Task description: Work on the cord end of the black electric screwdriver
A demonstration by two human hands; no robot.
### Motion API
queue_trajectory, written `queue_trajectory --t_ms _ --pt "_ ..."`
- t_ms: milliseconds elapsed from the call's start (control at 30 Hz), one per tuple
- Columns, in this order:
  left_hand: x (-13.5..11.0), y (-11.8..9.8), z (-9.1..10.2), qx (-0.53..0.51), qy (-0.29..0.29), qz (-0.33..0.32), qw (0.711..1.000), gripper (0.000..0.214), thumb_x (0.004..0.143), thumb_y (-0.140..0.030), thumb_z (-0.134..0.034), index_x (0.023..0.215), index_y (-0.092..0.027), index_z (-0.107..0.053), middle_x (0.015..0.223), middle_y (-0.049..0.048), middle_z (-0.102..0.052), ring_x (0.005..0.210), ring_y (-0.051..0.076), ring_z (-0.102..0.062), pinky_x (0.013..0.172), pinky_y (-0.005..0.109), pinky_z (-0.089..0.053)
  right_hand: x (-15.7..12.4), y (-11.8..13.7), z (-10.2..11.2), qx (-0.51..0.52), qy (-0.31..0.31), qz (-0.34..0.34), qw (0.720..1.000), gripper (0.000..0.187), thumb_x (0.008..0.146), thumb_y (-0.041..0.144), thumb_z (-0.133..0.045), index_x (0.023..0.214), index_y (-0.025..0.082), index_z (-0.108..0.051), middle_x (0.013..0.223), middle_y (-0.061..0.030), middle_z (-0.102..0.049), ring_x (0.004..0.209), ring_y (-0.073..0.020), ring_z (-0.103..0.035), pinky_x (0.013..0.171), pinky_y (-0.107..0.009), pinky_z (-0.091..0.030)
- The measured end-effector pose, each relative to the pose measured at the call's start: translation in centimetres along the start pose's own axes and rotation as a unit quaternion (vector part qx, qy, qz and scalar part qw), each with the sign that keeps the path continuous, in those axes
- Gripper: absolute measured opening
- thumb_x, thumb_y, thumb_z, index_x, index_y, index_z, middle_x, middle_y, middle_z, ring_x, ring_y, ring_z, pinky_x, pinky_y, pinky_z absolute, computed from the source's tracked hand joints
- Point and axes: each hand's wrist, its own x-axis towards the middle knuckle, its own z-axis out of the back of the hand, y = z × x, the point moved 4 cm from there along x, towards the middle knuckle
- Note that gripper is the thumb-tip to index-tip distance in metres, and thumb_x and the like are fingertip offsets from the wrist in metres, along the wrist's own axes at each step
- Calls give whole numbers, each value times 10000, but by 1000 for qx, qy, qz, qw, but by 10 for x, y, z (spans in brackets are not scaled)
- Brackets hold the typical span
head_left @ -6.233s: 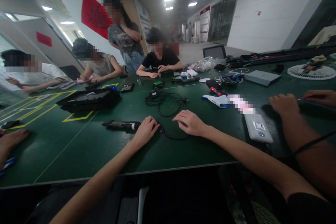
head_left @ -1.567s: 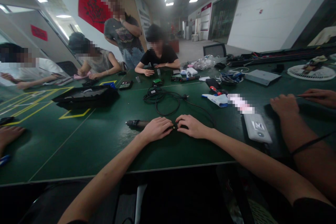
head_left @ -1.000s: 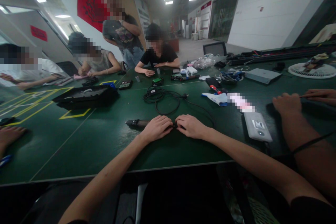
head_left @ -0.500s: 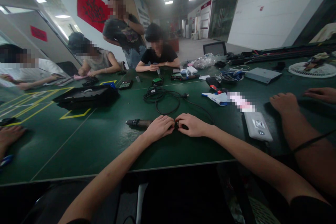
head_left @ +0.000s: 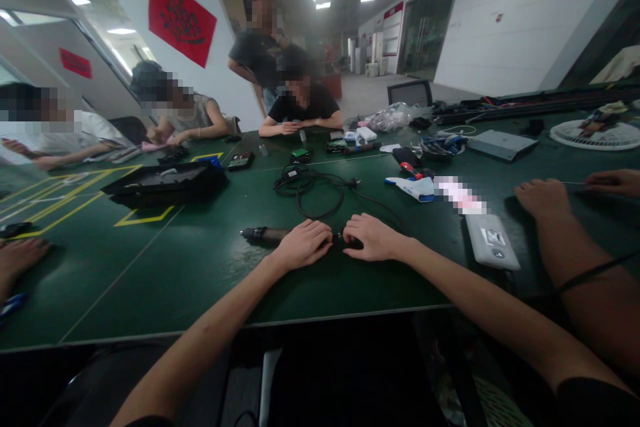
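My left hand [head_left: 306, 243] is wrapped round the rear of a slim rotary tool [head_left: 270, 234], which lies along the green table with its dark, chuck-like nose pointing left. Just to its right, my right hand [head_left: 373, 237] is closed on a dark cable connector [head_left: 354, 243]. A small metallic tip shows in the narrow gap between the hands. Most of the connector is hidden by my fingers. A black power cord [head_left: 320, 215] lies loosely coiled beyond my hands, and one strand runs toward my right hand.
A black tray [head_left: 167, 181] stands left on the table [head_left: 200, 280]. To the right lie a white power bank-like device [head_left: 493, 240] and a blue-and-white packet [head_left: 411, 188]. A co-worker's hand [head_left: 543, 199] rests at far right, another hand [head_left: 23, 259] at far left. Several people sit opposite.
My right hand has shifted slightly right, widening the gap to my left hand and the tool. The standing person has moved right. The far-right co-worker's hands now show a thin strand between them.
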Motion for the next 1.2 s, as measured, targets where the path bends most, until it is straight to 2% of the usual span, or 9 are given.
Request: queue_trajectory --t_ms 100,267,433,533,633,833,1000,1200 --pt "-1 1 0 -11 -7 12 1000 206 1082 -346 -446 1078 -203 -596 1149 85 -677 1054 211 -639 929 379 -475 0 -1 -3 25 8 -4 1000 181 988 344 -631 889 196 -668 848 -38 -672 854 -207 -566 886 -359 -383" --pt "0 2 -3 -14 -10 18 1000 188 1078 -340 -462 1072 -205 -593 1127 76 -679 1058 215 -635 928 386 -473 2 3 -8 106 -29 -34 993 155 1058 300 -522 1027 208 -643 784 3 -698 796 -186 -590 956 -358 -393" --pt "-1 2 -5 -12 -9 5 1000 148 1054 -326 -501 1056 -208 -591 1139 74 -677 1060 216 -635 917 384 -467 5 9 -15 70 -44 -50 995 206 1070 322 -516 1095 208 -685 927 -39 -749 800 -186 -581 904 -358 -363" --pt "-2 4 -6 -17 -9 8 1000 140 1052 -321 -504 1044 -207 -583 1145 69 -678 1065 210 -633 916 379 -464 6 10 -17 22 -44 -44 998 236 1065 362 -542 1055 207 -719 883 -46 -762 748 -176 -551 936 -396 -302" --pt "-1 4 -7 -21 -9 13 1000 134 1050 -323 -513 1047 -207 -581 1135 63 -681 1063 208 -634 914 376 -464 7 10 -21 17 -38 -47 998 264 1064 399 -553 1012 206 -725 897 -47 -772 747 -167 -549 919 -395 -271" --pt "0 -1 -3 -2 -7 12 1000 173 1066 -338 -498 1101 -202 -599 1152 73 -683 1085 217 -633 929 383 -470 7 6 -27 25 -41 -92 995 272 1063 352 -530 929 177 -689 860 -32 -738 703 -145 -533 843 -341 -276" --pt "-6 4 1 28 -15 32 999 253 1044 -374 -564 1224 -202 -606 1206 86 -684 1105 240 -636 929 397 -486 7 3 -27 32 -49 -92 994 294 1064 333 -533 858 171 -665 819 -24 -709 701 -145 -550 835 -324 -297" --pt "-7 5 -7 86 -14 -10 996 198 1079 -310 -501 1167 -203 -643 1228 73 -693 1111 231 -639 893 384 -488 8 3 -28 17 -52 -88 995 315 1078 328 -505 830 174 -624 731 -4 -654 656 -140 -518 843 -324 -302"
